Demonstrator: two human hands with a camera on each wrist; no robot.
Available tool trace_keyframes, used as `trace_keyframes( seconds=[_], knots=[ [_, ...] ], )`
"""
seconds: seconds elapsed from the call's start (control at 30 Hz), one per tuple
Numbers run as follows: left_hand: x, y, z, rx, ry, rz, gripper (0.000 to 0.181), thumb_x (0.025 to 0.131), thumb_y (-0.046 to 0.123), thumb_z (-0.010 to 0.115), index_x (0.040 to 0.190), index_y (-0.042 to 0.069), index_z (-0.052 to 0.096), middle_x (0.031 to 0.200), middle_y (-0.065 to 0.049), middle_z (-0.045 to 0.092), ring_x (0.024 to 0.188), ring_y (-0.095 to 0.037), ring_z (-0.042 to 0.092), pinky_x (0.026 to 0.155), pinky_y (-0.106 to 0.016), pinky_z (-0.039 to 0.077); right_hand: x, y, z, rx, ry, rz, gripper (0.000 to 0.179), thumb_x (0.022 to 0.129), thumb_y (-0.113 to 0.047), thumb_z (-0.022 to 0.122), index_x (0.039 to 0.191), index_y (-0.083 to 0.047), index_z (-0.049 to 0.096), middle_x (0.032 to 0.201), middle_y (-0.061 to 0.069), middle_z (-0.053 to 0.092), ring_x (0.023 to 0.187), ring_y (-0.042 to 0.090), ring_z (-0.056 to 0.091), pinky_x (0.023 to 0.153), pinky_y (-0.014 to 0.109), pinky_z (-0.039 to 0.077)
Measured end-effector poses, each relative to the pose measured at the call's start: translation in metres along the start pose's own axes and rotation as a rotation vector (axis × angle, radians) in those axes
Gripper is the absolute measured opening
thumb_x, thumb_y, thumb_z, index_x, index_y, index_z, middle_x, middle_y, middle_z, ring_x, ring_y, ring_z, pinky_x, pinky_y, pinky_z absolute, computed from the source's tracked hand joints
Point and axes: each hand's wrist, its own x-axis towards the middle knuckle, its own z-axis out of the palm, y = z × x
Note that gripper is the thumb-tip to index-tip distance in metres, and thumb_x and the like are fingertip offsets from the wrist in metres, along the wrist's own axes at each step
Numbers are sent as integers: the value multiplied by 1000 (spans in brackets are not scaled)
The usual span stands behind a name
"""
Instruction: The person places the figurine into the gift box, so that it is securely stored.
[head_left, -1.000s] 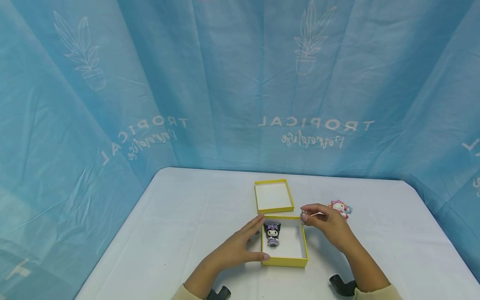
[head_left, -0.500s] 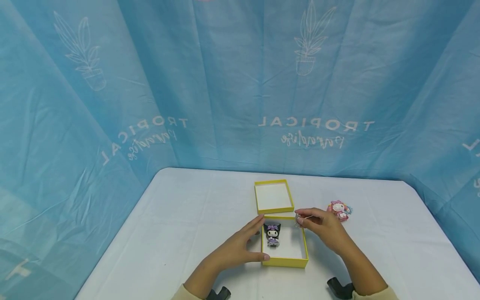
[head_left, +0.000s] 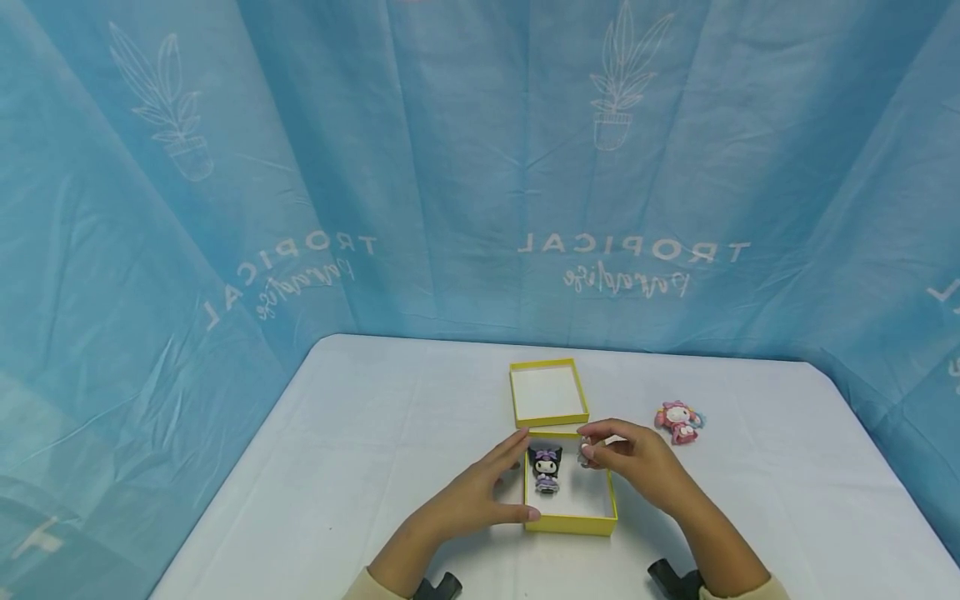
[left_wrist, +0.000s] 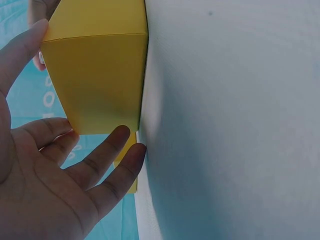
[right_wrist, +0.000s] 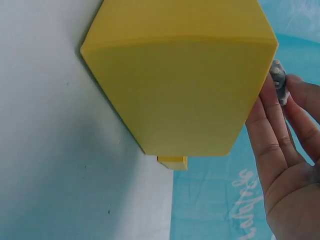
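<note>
An open yellow box [head_left: 573, 525] with a white inside stands on the table. My left hand [head_left: 480, 496] spans its left side, fingers spread and fairly straight, the thumb touching the near corner and fingertips by the far corner. Inside, on the left, lies a figurine with a black hood and purple dress [head_left: 547, 471]. Over the right half of the box, my right hand [head_left: 637, 454] pinches a small grey figurine [right_wrist: 278, 82] between thumb and fingers. Most of that figurine is hidden by the fingers.
Behind the box lies its yellow lid [head_left: 551, 420], inner side up. A pink-and-white figurine [head_left: 679, 422] lies to the right of the lid on the white tablecloth [head_left: 360, 417]. Blue curtains [head_left: 465, 167] enclose the table at the back and sides.
My right hand has carried the grey figurine leftward, from the box's right rim to over its inside. The pink figurine now shows fully. My left hand has stayed in place.
</note>
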Motion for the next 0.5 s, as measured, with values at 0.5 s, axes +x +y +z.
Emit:
trace_keyframes(
  seconds=[0.5],
  knots=[
    [1,-1,0,16,-5,-5,104,80,66,74,162,37,18,171,15,9,154,-23,30,121,-54,35,0,-5,13,57,-75,-53,32,96,-17,69,126,-5,69,115,23,67,95,35,75,77,26,63]
  ],
)
